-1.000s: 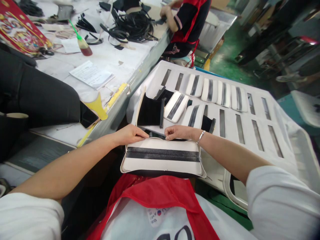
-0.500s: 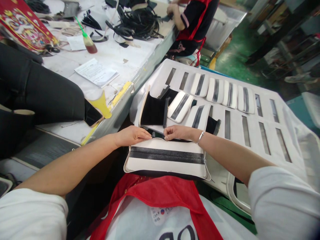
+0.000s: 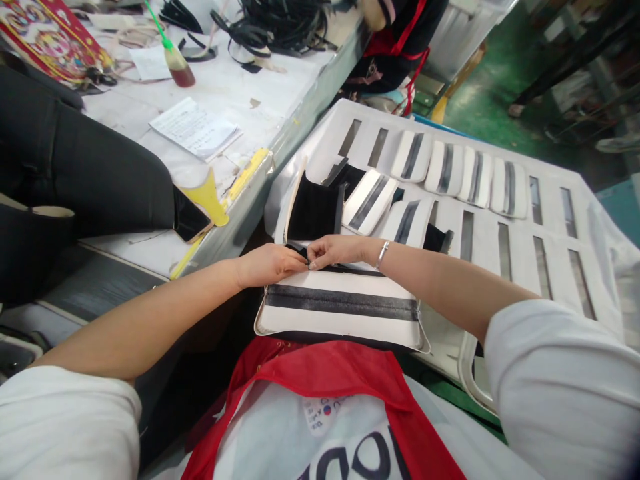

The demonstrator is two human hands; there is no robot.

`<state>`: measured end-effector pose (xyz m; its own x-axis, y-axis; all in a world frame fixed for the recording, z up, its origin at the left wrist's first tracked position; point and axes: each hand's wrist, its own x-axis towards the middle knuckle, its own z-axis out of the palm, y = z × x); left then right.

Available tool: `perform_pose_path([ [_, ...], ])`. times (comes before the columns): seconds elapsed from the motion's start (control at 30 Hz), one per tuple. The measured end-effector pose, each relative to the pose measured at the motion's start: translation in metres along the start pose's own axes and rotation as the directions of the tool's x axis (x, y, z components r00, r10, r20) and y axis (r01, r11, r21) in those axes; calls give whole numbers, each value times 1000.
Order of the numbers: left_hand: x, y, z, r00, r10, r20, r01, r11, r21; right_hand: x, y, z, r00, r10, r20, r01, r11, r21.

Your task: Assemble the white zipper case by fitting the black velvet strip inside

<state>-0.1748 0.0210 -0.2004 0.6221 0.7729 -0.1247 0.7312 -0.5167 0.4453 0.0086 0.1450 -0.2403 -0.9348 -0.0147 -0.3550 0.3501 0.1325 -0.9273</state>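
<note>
A white bag piece with a black stripe (image 3: 345, 303) rests in front of my red apron, at the near edge of the slotted white table. My left hand (image 3: 273, 265) pinches the upper left part of its far edge. Right beside it, my right hand (image 3: 337, 251), with a silver bangle at the wrist, is closed on the same edge, fingertips nearly touching the left ones. Just beyond my hands are an open black-lined piece (image 3: 315, 207) and white striped pieces (image 3: 369, 202). What lies between my fingertips is too small to make out.
The slotted white table (image 3: 520, 257) holds a row of striped pieces (image 3: 413, 155). On the left bench are black boot-like forms (image 3: 105, 173), a phone (image 3: 190, 213), papers (image 3: 195, 127), a glue bottle (image 3: 177, 67) and black straps (image 3: 285, 23). A person in red and black (image 3: 400, 47) is beyond.
My right hand has moved left along the far edge, up to my left hand. The head view has shifted slightly. Both hands remain on the bag piece.
</note>
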Motion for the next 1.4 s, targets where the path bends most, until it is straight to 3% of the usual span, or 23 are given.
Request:
perform_pose_path([
  [0.13,-5,1,0,998,-10,-68,3,995,-100,9,-5,3,1000,-25,-1,25,999,-39],
  [0.27,-2,4,-3,998,-7,-57,-2,989,-148,1,-1,5,997,-50,-51,47,998,-50],
  [0.67,2,13,-9,993,-95,74,97,995,-16,-77,22,-5,993,-23,-116,6,989,-146],
  [0.97,5,8,-16,995,-28,94,31,999,-38,-126,35,-6,966,159,-205,-177,982,-72],
  [1.1,0,12,-15,995,-99,8,100,994,-54,-127,30,-4,944,200,-264,-239,962,-128],
  [1.17,-2,14,-13,994,-109,20,109,994,-11,-125,26,-6,942,222,-250,-264,953,-147],
  [1.3,-3,21,-6,984,-97,152,61,972,226,-114,16,-6,944,249,-216,-292,937,-194],
  [1.4,-6,29,1,989,-103,106,57,925,375,-86,1,3,927,205,-313,-284,930,-232],
])
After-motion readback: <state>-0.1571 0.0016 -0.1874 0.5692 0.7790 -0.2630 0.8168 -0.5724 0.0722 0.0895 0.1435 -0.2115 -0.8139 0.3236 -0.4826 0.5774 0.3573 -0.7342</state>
